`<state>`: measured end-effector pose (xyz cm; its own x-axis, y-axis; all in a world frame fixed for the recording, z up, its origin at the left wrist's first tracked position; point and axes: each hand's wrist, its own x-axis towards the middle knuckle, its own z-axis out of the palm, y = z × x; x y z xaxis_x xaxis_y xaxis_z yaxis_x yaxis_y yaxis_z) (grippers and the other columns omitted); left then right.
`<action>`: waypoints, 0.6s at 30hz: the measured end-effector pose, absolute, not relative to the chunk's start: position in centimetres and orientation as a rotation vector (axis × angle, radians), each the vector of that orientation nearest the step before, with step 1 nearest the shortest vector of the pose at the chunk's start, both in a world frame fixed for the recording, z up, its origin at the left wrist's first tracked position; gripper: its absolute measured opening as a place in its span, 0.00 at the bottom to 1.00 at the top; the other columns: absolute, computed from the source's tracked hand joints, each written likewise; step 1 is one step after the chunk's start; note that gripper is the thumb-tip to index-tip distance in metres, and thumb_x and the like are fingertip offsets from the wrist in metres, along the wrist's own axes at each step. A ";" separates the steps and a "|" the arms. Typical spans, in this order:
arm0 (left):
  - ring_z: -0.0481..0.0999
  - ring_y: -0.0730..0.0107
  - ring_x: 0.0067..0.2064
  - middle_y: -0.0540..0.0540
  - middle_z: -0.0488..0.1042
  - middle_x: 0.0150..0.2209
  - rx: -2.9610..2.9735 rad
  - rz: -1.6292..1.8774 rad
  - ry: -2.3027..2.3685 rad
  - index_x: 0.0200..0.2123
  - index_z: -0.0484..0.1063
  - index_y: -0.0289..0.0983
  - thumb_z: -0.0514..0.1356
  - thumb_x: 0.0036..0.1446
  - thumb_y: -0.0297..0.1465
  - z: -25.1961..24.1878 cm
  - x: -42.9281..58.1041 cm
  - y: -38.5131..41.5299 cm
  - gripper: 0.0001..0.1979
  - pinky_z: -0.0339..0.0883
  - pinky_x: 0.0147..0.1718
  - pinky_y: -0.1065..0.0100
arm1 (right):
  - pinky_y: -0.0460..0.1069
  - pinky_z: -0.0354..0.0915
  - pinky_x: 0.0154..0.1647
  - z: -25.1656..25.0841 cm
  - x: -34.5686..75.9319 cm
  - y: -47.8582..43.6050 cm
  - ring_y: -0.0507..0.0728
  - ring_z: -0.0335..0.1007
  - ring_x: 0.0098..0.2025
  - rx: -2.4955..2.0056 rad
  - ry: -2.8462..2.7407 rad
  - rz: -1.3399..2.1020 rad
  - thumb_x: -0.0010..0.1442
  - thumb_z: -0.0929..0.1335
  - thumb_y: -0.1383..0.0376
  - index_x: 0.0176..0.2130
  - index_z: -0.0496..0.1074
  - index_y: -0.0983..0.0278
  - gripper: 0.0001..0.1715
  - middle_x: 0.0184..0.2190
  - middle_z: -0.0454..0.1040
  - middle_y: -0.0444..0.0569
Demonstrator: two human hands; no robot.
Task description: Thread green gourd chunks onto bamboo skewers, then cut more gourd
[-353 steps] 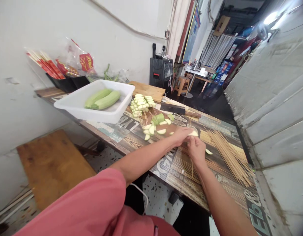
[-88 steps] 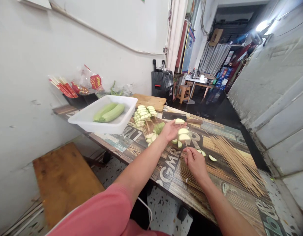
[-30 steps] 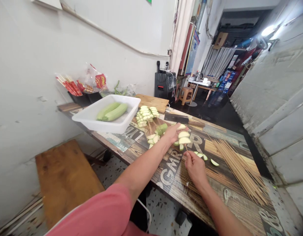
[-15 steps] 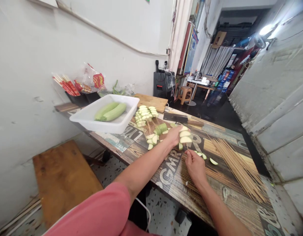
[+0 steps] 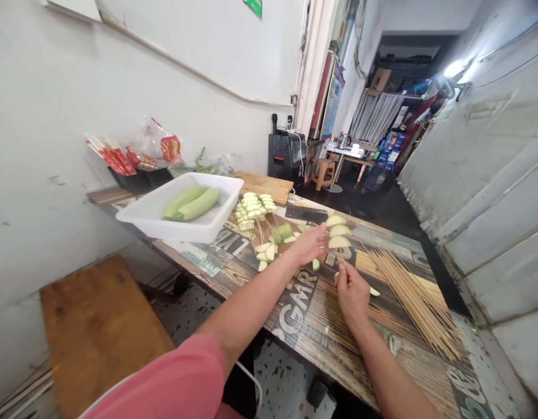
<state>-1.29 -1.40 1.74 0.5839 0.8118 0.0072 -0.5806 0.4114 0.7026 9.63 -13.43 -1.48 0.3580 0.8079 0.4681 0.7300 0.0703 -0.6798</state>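
My right hand (image 5: 353, 292) pinches the lower end of a bamboo skewer. Three half-round zucchini slices (image 5: 339, 231) are threaded one above another on it, held upright over the table. Just left of these slices is my left hand (image 5: 311, 244), its fingers stretched out and apart from the skewer. Cut zucchini chunks (image 5: 281, 233) lie on a brown board left of that hand, with loose slices (image 5: 266, 253) in front. Behind them rest several filled skewers (image 5: 252, 208). A loose slice (image 5: 374, 291) shows beside my right hand, partly hidden.
Bare bamboo skewers (image 5: 414, 299) are spread on the right of the table. A white tub (image 5: 199, 234) with two whole zucchini (image 5: 199, 203) stands at the left. Behind are a cleaver (image 5: 307, 215), a wooden board (image 5: 266, 185) and a black speaker (image 5: 286, 157). A wooden stool (image 5: 103, 326) stands lower left.
My left hand has let go of the zucchini slices and drawn slightly left, its fingers opening. My right hand has lifted the skewer a little up and right.
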 end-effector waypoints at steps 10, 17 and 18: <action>0.77 0.64 0.39 0.38 0.77 0.39 0.740 0.870 0.295 0.40 0.73 0.31 0.59 0.58 0.35 1.5 -1.3 -1.9 0.13 0.69 0.46 0.58 | 0.47 0.61 0.30 -1.9 9.8 -13.1 0.54 0.68 0.25 -1.618 -1.339 0.070 0.61 0.59 0.53 0.42 0.76 0.67 0.26 0.26 0.75 0.51; 0.79 0.63 0.36 0.37 0.77 0.34 0.616 0.874 0.366 0.37 0.72 0.28 0.58 0.58 0.26 1.2 0.0 -3.2 0.06 0.70 0.44 0.59 | 0.47 0.60 0.28 -1.8 9.5 -12.8 0.54 0.66 0.25 -1.613 -1.377 0.085 0.60 0.58 0.54 0.38 0.76 0.65 0.24 0.25 0.74 0.50; 0.79 0.63 0.36 0.38 0.77 0.33 0.581 0.872 0.391 0.36 0.71 0.28 0.58 0.58 0.25 1.1 0.2 -3.3 0.05 0.71 0.43 0.61 | 0.47 0.60 0.28 -1.8 9.4 -12.8 0.54 0.66 0.25 -1.605 -1.387 0.092 0.60 0.58 0.54 0.37 0.76 0.65 0.24 0.25 0.74 0.50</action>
<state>0.22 -3.28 1.07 0.5892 0.8033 -0.0868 -0.5989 0.5063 0.6205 9.41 -12.84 -1.78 0.3462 0.7900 0.5059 0.7164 0.1256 -0.6863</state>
